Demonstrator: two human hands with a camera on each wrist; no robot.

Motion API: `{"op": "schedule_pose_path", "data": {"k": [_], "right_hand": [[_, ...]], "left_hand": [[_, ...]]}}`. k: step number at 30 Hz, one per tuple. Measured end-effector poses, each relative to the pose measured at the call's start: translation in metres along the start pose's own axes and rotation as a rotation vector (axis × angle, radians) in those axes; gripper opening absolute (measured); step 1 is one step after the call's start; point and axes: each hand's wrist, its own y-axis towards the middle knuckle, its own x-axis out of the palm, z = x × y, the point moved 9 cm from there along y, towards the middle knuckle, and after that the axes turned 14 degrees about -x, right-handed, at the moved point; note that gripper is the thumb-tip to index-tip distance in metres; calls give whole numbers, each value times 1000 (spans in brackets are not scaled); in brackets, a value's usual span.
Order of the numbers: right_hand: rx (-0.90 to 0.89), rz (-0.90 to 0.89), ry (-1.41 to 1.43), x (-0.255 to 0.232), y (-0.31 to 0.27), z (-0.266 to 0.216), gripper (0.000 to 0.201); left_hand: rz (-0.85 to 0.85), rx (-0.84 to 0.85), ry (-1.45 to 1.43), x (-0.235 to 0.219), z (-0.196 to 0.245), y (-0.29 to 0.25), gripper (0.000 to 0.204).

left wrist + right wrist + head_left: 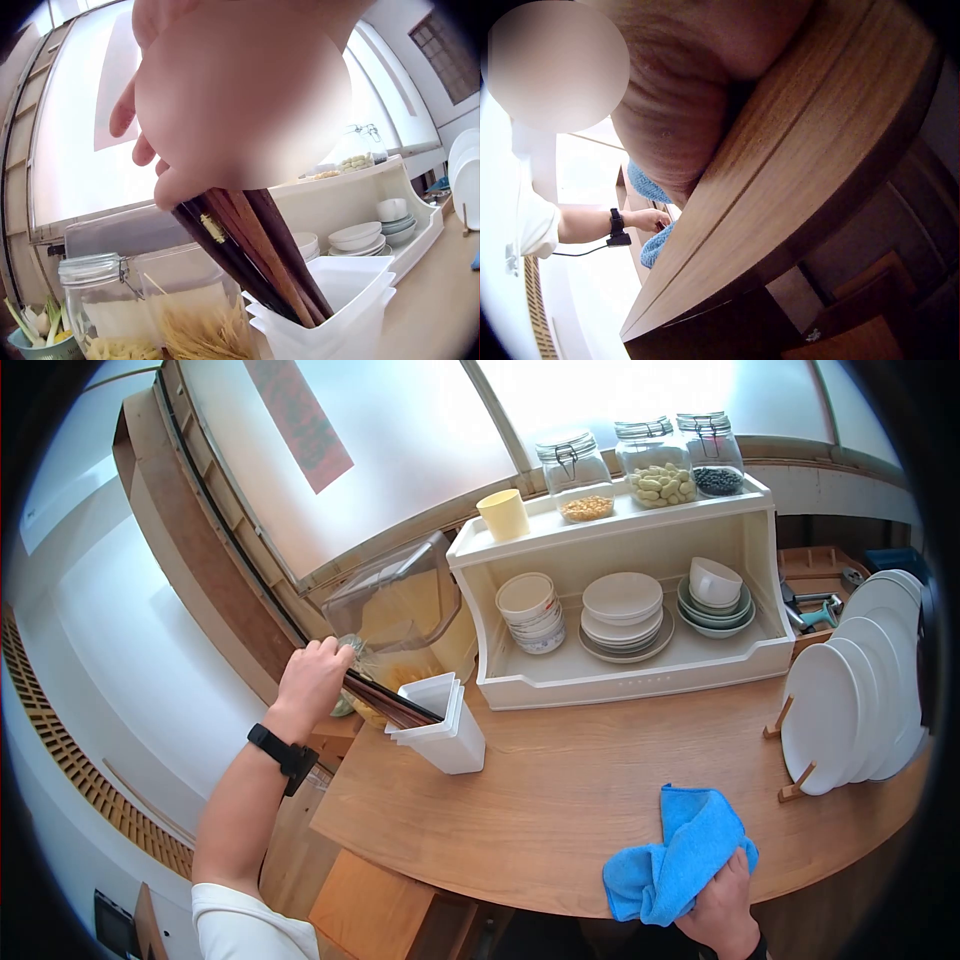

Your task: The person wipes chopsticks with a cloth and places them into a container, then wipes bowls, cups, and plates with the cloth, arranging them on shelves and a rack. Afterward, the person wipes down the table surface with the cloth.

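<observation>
A brown wood-grain table [560, 760] is supporting a cream-white two-tier shelf [640, 688] at its back. A crumpled bright-blue cloth [700, 830] is lying at the near edge; the right hand [728, 910] is gripping it, fingers partly hidden. Tall white square plastic containers [462, 740], apparently nested, are standing left of centre. The left hand [312, 678] is closing its fingers round the upper ends of a bundle of slim black and reddish-brown chopsticks [390, 701] — these are leaning into the containers' mouth, lower ends inside. The step appears to be concerning the chopsticks' placement — whether inserting or withdrawing, this inspector is not telling from one moment. The next move is calling for a gathered grip and steady containers.
</observation>
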Motion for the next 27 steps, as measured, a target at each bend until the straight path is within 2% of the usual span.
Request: {"op": "schedule_pose_path", "data": {"k": [1, 5, 7, 9, 10, 11, 12, 13, 14, 15, 16, 17, 19, 20, 21, 22, 23, 24, 25, 26, 27], "right_hand": [[0, -1, -3, 0, 0, 0, 31], [19, 15, 92, -3, 2, 5, 28], [34, 43, 166, -11, 7, 15, 27], [1, -46, -24, -26, 16, 31, 41], [-3, -58, -32, -30, 20, 39, 41], [12, -60, -171, -37, 25, 50, 45], [27, -61, -312, -45, 32, 56, 49], [22, -71, -324, -50, 44, 54, 49], [103, -145, -263, -50, 53, 59, 54], [186, -218, -203, -47, 57, 64, 59], [166, -350, -158, -35, 56, 71, 68], [163, -358, -173, -36, 59, 73, 68], [116, -716, -273, -14, 56, 76, 69], [144, -805, -306, -17, 72, 70, 65], [141, -820, -327, -21, 95, 61, 65], [212, -793, -326, -26, 118, 55, 59], [279, -760, -328, -28, 137, 51, 53], [269, -770, -354, -21, 152, 50, 53], [161, -549, -266, -15, 181, 44, 49], [47, -335, -175, -10, 206, 38, 45], [53, -283, -43, 9, 225, 41, 49]], "left_hand": [[-23, -63, -98, 3, -7, -1, 25], [51, -103, -224, -2, -16, -14, 33], [171, -108, -298, -11, -22, -24, 36], [152, -150, -348, -5, -31, -32, 37], [134, -185, -390, -1, -37, -36, 39], [131, -193, -403, 2, -40, -40, 39], [218, -216, -468, -3, -47, -46, 44], [304, -241, -533, -9, -53, -53, 48], [375, -255, -560, -18, -55, -62, 44], [374, -265, -575, -18, -51, -70, 44], [497, -327, -703, -24, -52, -89, 41], [624, -387, -829, -28, -52, -108, 37], [630, -331, -1009, -23, -18, -143, 33], [594, -296, -1029, -25, 9, -160, 38], [520, -202, -1088, -32, 42, -169, 38], [442, -127, -1198, -28, 72, -179, 37], [342, -110, -1284, -22, 99, -189, 37], [222, -133, -1367, -10, 122, -201, 38], [102, -148, -1450, 2, 142, -210, 39], [114, -164, -1473, 3, 152, -218, 39], [6, -210, -1505, 11, 165, -223, 39]]}}
